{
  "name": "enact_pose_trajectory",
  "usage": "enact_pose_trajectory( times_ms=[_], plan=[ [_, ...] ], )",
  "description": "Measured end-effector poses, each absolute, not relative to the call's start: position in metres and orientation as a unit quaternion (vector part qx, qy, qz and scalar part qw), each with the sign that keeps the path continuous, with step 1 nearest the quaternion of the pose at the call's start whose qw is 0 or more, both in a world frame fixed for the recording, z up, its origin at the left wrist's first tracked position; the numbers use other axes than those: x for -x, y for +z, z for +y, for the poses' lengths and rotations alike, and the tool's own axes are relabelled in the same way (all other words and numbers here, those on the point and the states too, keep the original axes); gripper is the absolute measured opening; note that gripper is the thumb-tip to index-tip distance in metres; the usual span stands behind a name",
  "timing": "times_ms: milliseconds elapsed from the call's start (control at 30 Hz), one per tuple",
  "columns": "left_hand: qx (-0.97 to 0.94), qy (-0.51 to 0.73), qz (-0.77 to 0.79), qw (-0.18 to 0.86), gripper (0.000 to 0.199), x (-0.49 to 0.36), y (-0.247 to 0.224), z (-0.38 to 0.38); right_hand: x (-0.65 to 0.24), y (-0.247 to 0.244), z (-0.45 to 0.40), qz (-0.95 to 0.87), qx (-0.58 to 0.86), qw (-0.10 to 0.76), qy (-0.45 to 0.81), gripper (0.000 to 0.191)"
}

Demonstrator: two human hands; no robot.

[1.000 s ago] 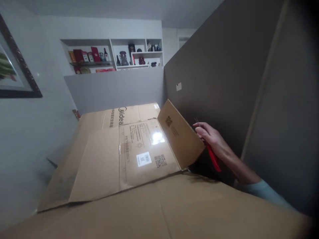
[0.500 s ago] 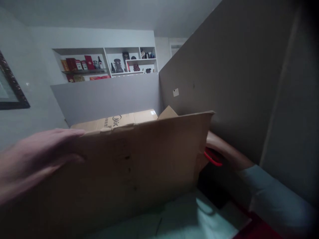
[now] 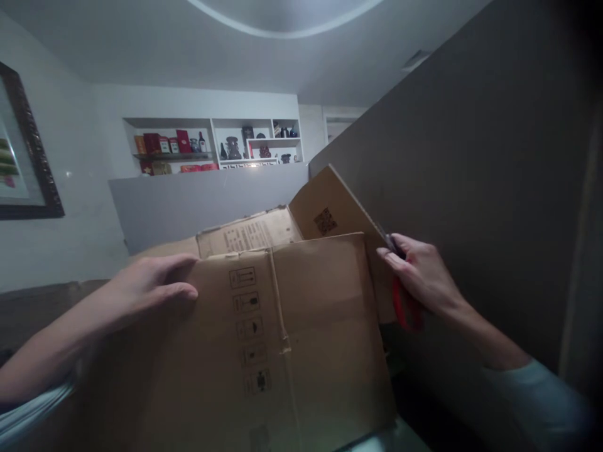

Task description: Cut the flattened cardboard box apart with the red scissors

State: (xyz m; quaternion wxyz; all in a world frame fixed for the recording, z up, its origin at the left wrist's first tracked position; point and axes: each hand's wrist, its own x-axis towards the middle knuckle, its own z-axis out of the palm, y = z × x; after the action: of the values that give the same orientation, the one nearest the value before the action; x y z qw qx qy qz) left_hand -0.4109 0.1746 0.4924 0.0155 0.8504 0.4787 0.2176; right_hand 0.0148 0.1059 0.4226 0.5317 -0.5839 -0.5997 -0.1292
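Observation:
A large brown cardboard box [image 3: 325, 301] fills the lower middle of the view, tilted, with printed handling symbols and a taped seam on its near side. My left hand [image 3: 162, 282] grips its top edge at the left, thumb on the near face and fingers over the far side. At the right, my right hand [image 3: 421, 270] is closed round red-handled scissors [image 3: 409, 307]. Their red loop hangs below the palm, and a dark part shows at the fingertips, touching the edge of a raised flap [image 3: 342, 207] with a printed square code. The blades are mostly hidden.
A tall grey panel [image 3: 494, 188] rises close on the right, and a lower grey panel [image 3: 211, 194] stands behind the box. White wall shelves [image 3: 257, 141] hold bottles, vases and red boxes. A framed picture [image 3: 32, 144] hangs at the left.
The box has turned and tilted, so its symbols and the coded flap now show. My right hand has come out from behind the cardboard with the scissors. My view has tipped upward.

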Motion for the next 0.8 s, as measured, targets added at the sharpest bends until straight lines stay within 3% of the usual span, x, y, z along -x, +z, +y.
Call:
enact_pose_trajectory(
  times_ms=[267, 400, 800],
  plan=[
    [-0.864, 0.187, 0.467, 0.032, 0.043, 0.402, 0.480, 0.220, -0.009, 0.447, 0.078, -0.492, 0.590, 0.569, -0.293, 0.025],
    [-0.861, 0.191, 0.468, 0.059, 0.048, 0.397, 0.473, 0.239, -0.002, 0.440, 0.060, -0.446, 0.622, 0.542, -0.348, 0.018],
    [-0.861, 0.185, 0.452, 0.147, 0.053, 0.396, 0.460, 0.257, 0.013, 0.389, 0.050, -0.375, 0.662, 0.533, -0.370, 0.026]
  ],
)
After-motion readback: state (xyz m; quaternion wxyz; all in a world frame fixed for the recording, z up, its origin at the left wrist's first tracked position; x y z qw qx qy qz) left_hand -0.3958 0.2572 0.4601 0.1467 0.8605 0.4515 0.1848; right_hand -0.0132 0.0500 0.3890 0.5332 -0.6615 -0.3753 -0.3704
